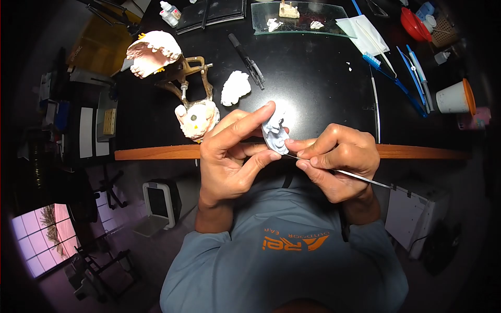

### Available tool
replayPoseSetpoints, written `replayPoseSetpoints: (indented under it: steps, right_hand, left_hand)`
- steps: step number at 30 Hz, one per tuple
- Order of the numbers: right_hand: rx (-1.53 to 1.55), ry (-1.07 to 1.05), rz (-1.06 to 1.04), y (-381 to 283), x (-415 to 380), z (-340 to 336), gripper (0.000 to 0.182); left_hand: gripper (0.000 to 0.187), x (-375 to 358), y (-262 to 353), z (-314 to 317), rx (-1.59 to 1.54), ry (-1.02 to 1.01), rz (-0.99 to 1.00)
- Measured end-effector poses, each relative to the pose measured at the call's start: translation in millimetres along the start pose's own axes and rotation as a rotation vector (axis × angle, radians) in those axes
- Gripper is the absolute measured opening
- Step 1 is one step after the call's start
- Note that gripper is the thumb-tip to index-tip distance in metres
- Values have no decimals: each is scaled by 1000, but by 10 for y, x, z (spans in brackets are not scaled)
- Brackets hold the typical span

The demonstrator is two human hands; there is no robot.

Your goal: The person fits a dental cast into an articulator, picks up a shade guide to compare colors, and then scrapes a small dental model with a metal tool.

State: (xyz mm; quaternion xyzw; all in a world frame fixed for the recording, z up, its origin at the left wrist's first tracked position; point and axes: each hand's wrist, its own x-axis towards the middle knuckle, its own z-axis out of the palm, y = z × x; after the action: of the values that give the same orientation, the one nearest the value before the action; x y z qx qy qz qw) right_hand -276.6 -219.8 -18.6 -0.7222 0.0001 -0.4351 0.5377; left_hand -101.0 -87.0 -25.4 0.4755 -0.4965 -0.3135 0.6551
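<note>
My left hand (229, 151) pinches a pale grey-blue moulded piece (275, 136), which looks like a dental impression, between fingers and thumb above the table's front edge. A slim metal dental instrument (365, 180) is gripped in my right hand (342, 161), its shaft slanting down to the right. The instrument's tip reaches the lower edge of the moulded piece; whether it cuts in cannot be made out. Left of my hands stands a brass-coloured articulator (197, 70) with an upper dental cast (153, 55) and a lower dental cast (200, 120).
A white lump (236, 87) and a black pen-like tool (245, 58) lie beyond my left hand. At the back is a glass slab (323, 26). A blue brush (397, 84), a white cup (453, 99) and a red bowl (414, 25) are on the right. Wood edges the table (417, 151).
</note>
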Motion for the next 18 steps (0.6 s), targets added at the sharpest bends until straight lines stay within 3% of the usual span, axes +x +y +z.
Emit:
replayPoseSetpoints:
  steps: [18]
  right_hand:
    - [-18, 26, -13, -9, -10, 23, 22]
  left_hand:
    - [63, -48, -64, 61, -58, 88, 126]
